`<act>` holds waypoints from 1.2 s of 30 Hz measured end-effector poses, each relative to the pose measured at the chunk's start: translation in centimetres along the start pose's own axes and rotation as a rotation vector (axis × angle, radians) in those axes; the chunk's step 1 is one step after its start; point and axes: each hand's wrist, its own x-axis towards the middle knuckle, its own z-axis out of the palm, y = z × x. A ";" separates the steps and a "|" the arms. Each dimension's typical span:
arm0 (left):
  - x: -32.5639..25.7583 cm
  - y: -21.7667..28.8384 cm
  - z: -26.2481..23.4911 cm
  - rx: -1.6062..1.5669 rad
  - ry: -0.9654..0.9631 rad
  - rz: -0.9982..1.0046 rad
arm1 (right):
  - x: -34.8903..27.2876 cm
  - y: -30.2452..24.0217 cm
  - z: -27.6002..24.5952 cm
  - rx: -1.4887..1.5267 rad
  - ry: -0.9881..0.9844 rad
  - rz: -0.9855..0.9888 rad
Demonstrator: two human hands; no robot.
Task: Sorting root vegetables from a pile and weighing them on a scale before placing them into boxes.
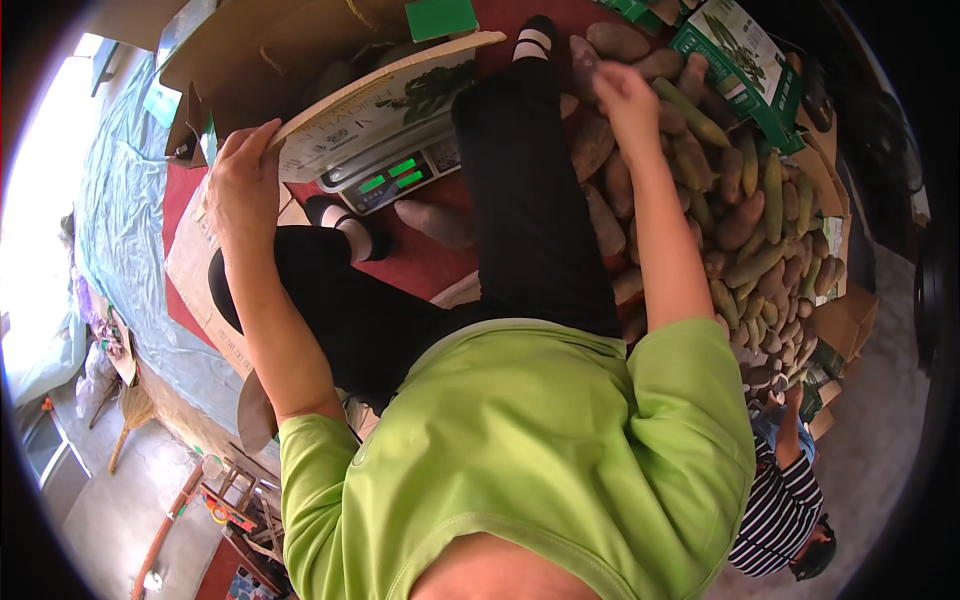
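Your left hand has its grip closed on the edge of a cardboard box flap, fingers curled over the rim and thumb beneath, so the flap stays propped up and clear of the scale just under it, whose green display shows. Your right hand reaches out over the pile of sweet potatoes, fingers bent down onto one brown sweet potato at the near top of the heap; the grip looks partly closed around it, though you cannot tell whether it is lifted or only touched. The pile runs along your right side, mixed brown and yellowish, heaped against green printed boxes. One sweet potato lies alone on the red mat between your legs, just beside the scale. You sit on the floor with legs stretched forward, which keeps both scale and heap within arm's reach. Another person in a striped shirt crouches at your lower right.
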 end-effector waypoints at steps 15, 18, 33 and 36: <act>0.2 0.2 0.7 0.003 0.146 0.099 | -24.0 22.6 -11.2 -0.571 -0.266 0.612; 0.1 -0.6 0.0 0.005 0.166 0.134 | -26.0 22.9 -11.3 -0.482 -0.232 0.643; -0.3 -2.3 0.4 0.040 0.221 0.079 | -32.5 19.8 -18.3 -0.326 -0.017 1.196; -0.3 -2.3 0.5 0.062 0.218 0.047 | -34.6 21.6 -20.1 -0.196 0.061 1.218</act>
